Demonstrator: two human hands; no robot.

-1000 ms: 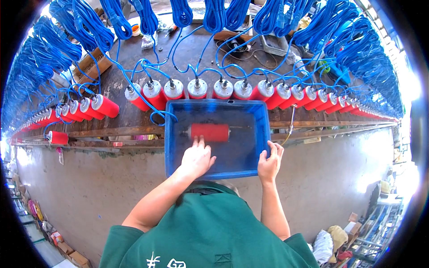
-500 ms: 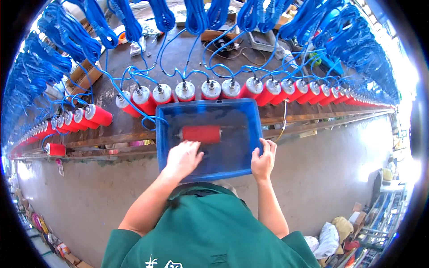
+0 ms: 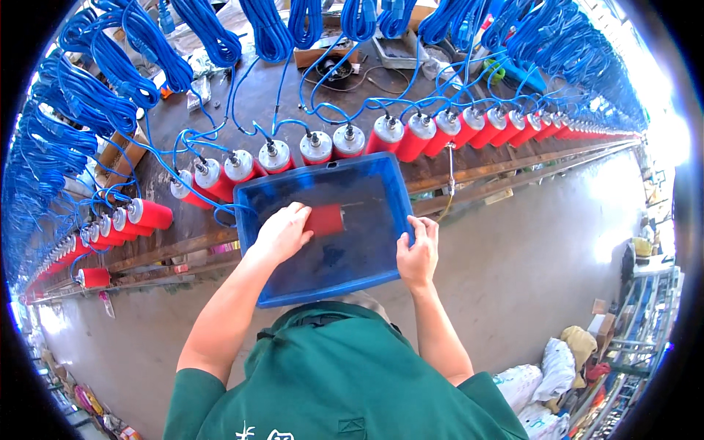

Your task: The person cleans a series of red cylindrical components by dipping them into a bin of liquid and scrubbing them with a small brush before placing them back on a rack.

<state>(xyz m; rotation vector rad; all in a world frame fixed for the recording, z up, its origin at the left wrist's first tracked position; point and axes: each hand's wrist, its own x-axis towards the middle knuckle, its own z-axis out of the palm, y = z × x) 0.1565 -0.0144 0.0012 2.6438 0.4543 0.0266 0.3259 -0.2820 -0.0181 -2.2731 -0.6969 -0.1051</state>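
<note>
A shallow grey tray and a small bright green object sit on the far side of a dark workbench, with a brown cardboard box on its left part. Grey floor spreads in front of the bench; to its right, pale sacks and a tan sack are heaped beside metal racks.

From my distant place I can see one writing: on the green shirt at the bottom stand two white marks, which look like characters. They are side by side, low on the cloth and left of its middle. The lower edge of my view cuts them, so I cannot read them. I can read no other text here.
</note>
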